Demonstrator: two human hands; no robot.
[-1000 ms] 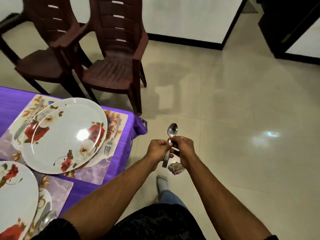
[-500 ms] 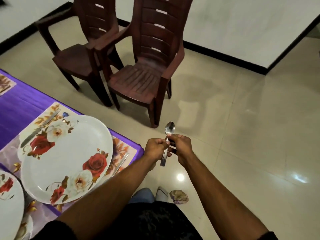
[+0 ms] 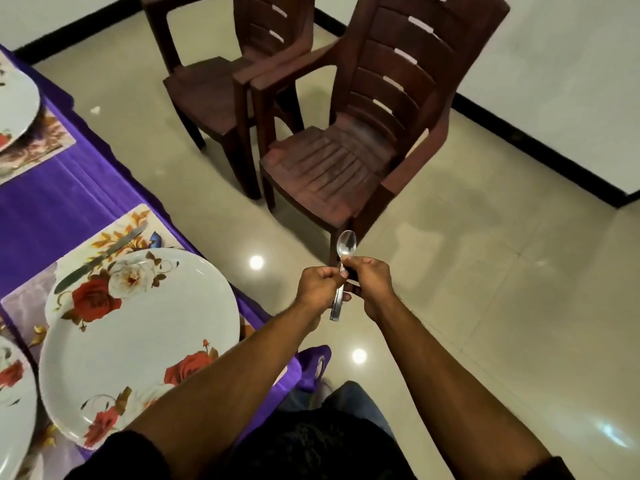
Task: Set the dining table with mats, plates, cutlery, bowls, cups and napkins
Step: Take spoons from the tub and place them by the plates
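A steel spoon [image 3: 346, 244] stands upright in front of me over the floor, bowl up. My left hand [image 3: 320, 285] and my right hand [image 3: 370, 284] both grip its handle, and the handle's end pokes out below them. To the left, a white plate with red roses [image 3: 138, 341] lies on a floral mat [image 3: 133, 221] on the purple-clothed table [image 3: 52, 209]. A knife [image 3: 104, 258] rests on the mat beyond the plate. My left forearm hides the plate's near right side.
Two dark brown plastic chairs, one [image 3: 363, 133] near and one [image 3: 221, 74] behind it, stand on the tiled floor beyond my hands. More flowered plates show at the far left edge [image 3: 14, 109] and bottom left [image 3: 14, 410]. A wall with black skirting runs along the right.
The view has swung left and closer to the chairs; both hands still hold the spoon upright in the same pose. The fork to the right of the plate is no longer visible.
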